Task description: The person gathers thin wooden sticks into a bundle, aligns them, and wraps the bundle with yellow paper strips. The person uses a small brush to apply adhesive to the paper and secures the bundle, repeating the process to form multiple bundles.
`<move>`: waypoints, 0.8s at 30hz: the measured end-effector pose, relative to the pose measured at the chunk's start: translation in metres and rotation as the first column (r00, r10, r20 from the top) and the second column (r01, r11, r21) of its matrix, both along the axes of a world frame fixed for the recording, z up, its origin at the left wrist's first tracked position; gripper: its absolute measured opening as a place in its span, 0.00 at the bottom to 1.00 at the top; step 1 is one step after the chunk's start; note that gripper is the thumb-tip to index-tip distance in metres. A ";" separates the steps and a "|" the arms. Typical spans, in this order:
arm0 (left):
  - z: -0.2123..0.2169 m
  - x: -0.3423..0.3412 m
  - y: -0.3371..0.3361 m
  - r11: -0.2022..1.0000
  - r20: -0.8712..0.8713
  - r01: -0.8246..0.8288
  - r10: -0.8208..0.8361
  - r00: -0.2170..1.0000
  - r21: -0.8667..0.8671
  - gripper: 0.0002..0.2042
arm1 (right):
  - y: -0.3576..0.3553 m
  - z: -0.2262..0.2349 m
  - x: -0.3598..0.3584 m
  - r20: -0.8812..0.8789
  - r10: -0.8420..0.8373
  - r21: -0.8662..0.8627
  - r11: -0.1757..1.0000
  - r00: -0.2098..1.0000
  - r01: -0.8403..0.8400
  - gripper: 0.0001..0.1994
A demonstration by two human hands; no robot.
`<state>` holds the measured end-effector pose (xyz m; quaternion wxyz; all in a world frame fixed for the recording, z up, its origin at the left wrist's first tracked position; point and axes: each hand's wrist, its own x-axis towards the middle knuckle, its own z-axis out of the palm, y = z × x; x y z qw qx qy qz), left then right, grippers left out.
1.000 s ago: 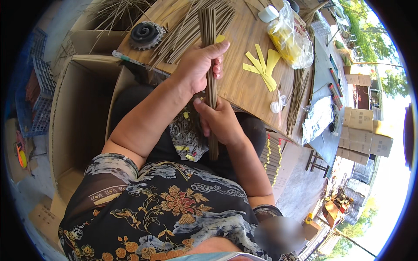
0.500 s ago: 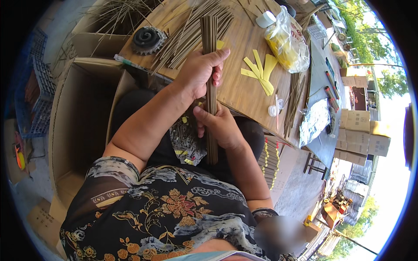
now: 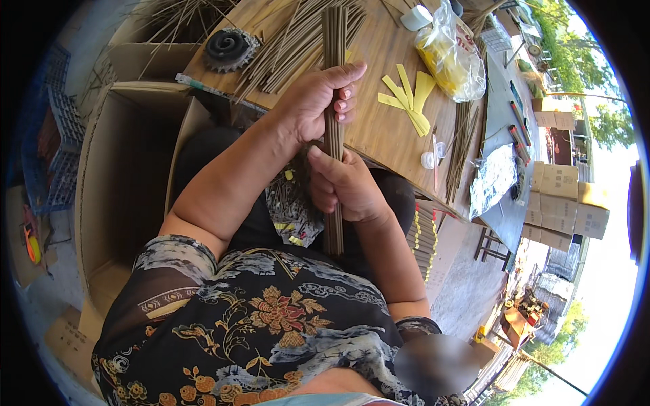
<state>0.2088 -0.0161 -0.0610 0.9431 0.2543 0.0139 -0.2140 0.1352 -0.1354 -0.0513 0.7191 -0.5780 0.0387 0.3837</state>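
Upright before me stands a bundle of thin brown incense sticks, held in both fists. My left hand wraps around its upper half, thumb across the front and fingertips showing at the right side. Lower down, my right hand is closed on the same bundle, its thumb pointing up and left. The bundle's lower end hangs over my lap. Beyond the left hand, a heap of loose incense sticks lies on the wooden table. Yellow paper strips are fanned out to the right of the bundle.
A dark spiral in a toothed round holder sits at the table's left edge. An open cardboard box stands at my left. Toward the right are a clear bag with yellow contents, a white jar and more sticks.
Both hands and the bundle have shifted slightly right in the picture. My right hand has risen a little along the bundle, nearer the left, and its fingers are curled more tightly.
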 end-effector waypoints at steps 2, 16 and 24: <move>-0.001 -0.002 -0.004 0.982 0.008 -0.117 0.117 0.993 0.147 0.10 | 0.006 -0.005 -0.001 0.273 0.024 -0.361 0.929 0.962 0.079 0.12; -0.005 -0.003 -0.004 0.982 0.007 -0.123 0.123 0.992 0.146 0.09 | 0.009 -0.009 -0.003 0.315 0.027 -0.433 0.894 0.949 0.118 0.11; -0.003 -0.003 -0.007 0.936 0.051 -0.251 0.246 0.968 0.248 0.08 | 0.010 -0.003 0.000 0.343 0.065 -0.491 0.862 0.937 0.121 0.11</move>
